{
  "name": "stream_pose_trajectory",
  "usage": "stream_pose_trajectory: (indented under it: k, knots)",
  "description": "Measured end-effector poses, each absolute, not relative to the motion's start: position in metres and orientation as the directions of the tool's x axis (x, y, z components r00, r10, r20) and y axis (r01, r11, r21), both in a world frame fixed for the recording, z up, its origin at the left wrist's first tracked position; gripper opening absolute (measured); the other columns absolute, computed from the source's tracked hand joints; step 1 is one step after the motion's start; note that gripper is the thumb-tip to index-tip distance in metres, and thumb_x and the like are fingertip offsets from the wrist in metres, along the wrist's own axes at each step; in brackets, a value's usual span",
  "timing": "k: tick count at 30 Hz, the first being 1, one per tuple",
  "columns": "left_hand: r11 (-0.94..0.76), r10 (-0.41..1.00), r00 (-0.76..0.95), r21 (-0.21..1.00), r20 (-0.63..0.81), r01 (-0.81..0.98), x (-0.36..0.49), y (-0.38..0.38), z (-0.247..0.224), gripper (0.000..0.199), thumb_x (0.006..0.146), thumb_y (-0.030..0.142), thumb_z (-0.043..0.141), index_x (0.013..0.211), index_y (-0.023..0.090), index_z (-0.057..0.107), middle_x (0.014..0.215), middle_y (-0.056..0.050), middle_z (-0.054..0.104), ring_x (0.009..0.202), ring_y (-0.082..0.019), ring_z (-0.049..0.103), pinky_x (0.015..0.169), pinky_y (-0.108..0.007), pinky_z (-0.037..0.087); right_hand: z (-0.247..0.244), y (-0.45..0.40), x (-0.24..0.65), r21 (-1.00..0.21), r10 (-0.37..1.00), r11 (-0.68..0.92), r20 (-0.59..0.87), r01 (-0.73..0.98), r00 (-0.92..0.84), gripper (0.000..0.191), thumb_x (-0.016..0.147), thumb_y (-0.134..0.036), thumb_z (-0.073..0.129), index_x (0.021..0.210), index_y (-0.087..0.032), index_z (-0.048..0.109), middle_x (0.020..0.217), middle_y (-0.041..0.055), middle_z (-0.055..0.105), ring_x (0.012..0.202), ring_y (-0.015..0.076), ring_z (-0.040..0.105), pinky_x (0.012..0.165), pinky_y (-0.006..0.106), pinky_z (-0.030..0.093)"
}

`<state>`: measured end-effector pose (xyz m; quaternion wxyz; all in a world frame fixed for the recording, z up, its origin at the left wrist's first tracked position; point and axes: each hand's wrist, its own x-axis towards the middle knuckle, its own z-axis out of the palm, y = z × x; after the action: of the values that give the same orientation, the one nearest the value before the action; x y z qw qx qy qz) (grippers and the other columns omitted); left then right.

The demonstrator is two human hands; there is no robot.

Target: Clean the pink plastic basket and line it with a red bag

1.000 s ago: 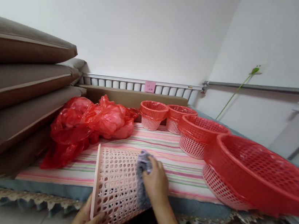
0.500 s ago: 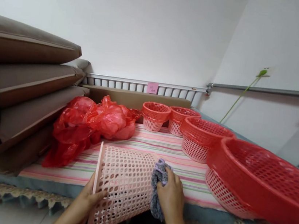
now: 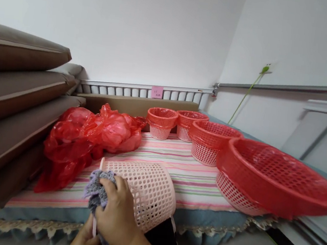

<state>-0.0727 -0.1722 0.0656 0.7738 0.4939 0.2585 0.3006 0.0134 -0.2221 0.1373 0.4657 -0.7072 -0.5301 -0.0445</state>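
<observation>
Right hand [image 3: 119,213] clutching fuzzy grey-and-lilac cloth [image 3: 98,190] at near-left end of pale-pink perforated plastic basket [image 3: 155,194] — basket on its side, left hand [image 3: 85,239] gripping it below. Beyond, on striped fabric sheet [image 3: 197,189]: crumpled red plastic bags [image 3: 114,130], four upright red-lined pink baskets [image 3: 204,152].

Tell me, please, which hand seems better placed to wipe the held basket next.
Likely the right hand: it holds the grey cloth, while the left hand grips the pink basket.

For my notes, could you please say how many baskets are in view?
5: one bare basket in the left hand; four lined baskets from back centre to front right.
</observation>
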Motion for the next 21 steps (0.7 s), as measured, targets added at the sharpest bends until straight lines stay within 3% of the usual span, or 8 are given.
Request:
stream_pose_trajectory:
  k: [3, 7, 10, 12, 16, 21]
  knots:
    - [0.352, 0.671, 0.734, 0.916, -0.104, -0.192, -0.074, -0.178, 0.071, 0.085, 0.06, 0.031, 0.081, 0.133, 0.02, 0.039, 0.114, -0.011, 0.068, 0.114, -0.033, 0.056, 0.096, -0.038, 0.045, 0.131, -0.231, 0.032, -0.565, 0.703, -0.068, 0.558, 0.823, 0.441, 0.06, 0.063, -0.007, 0.053, 0.119, -0.029, 0.055, 0.112, 0.0044, 0.051, 0.103, 0.0207, 0.047, 0.092, 0.034, 0.038]
    - [0.396, 0.653, 0.745, 0.901, -0.141, -0.177, -0.073, -0.187, 0.077, 0.102, 0.064, 0.03, 0.078, 0.144, 0.018, 0.016, 0.125, -0.017, 0.061, 0.115, -0.033, 0.055, 0.096, -0.039, 0.044, 0.122, -0.258, 0.099, -0.531, 0.604, -0.325, 0.52, 0.782, 0.604, 0.054, 0.066, -0.005, 0.05, 0.116, -0.025, 0.057, 0.109, 0.0061, 0.054, 0.102, 0.0221, 0.049, 0.091, 0.033, 0.038]
    - [0.398, 0.665, 0.735, 0.896, -0.134, -0.197, -0.073, -0.189, 0.067, 0.103, 0.063, 0.034, 0.078, 0.144, 0.016, 0.016, 0.125, -0.018, 0.061, 0.116, -0.035, 0.054, 0.096, -0.041, 0.044, 0.112, -0.286, 0.152, -0.545, 0.455, -0.569, 0.416, 0.616, 0.788, 0.052, 0.071, -0.008, 0.049, 0.121, -0.02, 0.054, 0.108, 0.0085, 0.055, 0.1, 0.0242, 0.052, 0.084, 0.033, 0.042]
    - [0.394, 0.661, 0.74, 0.896, -0.122, -0.203, -0.073, -0.188, 0.061, 0.105, 0.062, 0.035, 0.078, 0.144, 0.017, 0.017, 0.125, -0.019, 0.06, 0.115, -0.037, 0.054, 0.095, -0.043, 0.044, 0.102, -0.302, 0.172, -0.534, 0.399, -0.65, 0.366, 0.541, 0.841, 0.051, 0.074, -0.011, 0.049, 0.124, -0.019, 0.051, 0.108, 0.0091, 0.055, 0.1, 0.0248, 0.053, 0.083, 0.033, 0.043]
    - [0.384, 0.67, 0.735, 0.897, -0.11, -0.216, -0.071, -0.179, 0.073, 0.107, 0.059, 0.035, 0.08, 0.144, 0.018, 0.017, 0.126, -0.019, 0.06, 0.115, -0.038, 0.054, 0.096, -0.045, 0.043, 0.082, -0.313, 0.172, -0.458, 0.409, -0.678, 0.413, 0.574, 0.813, 0.049, 0.075, -0.011, 0.05, 0.123, -0.017, 0.051, 0.11, 0.0093, 0.054, 0.104, 0.0242, 0.052, 0.088, 0.032, 0.04]
    - [0.402, 0.657, 0.741, 0.896, -0.137, -0.19, -0.061, -0.163, 0.115, 0.095, 0.066, 0.031, 0.076, 0.142, 0.025, 0.021, 0.137, -0.019, 0.049, 0.113, -0.037, 0.056, 0.089, -0.047, 0.048, 0.073, -0.311, 0.162, -0.394, 0.432, -0.674, 0.475, 0.625, 0.766, 0.047, 0.074, -0.009, 0.05, 0.12, -0.016, 0.053, 0.108, 0.0094, 0.054, 0.103, 0.0243, 0.052, 0.089, 0.032, 0.04]
